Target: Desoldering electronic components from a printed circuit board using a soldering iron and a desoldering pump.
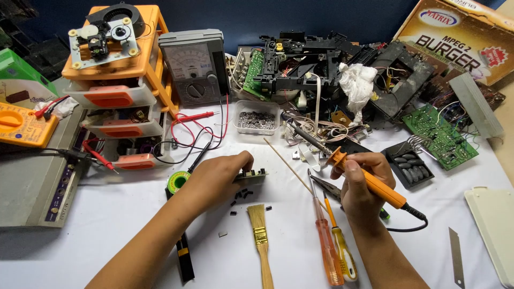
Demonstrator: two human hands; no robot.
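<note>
My left hand [217, 176] grips a small green circuit board [255, 174] and holds it on edge against the white table cover. My right hand [361, 184] is closed around the orange handle of a soldering iron [375, 184]. The iron's dark metal tip [305, 136] points up and to the left, away from the board. Several small black parts [242, 195] lie loose just below the board. A spool of solder [178, 182] sits beside my left wrist.
A brush [261, 235], two screwdrivers [334, 243], pliers [329, 188] and a thin wooden stick [289, 166] lie between my arms. Behind are a clear tub of small parts [257, 119], an analog meter [194, 67], orange drawers [120, 80], a dismantled black chassis [305, 61], and a utility blade [455, 257].
</note>
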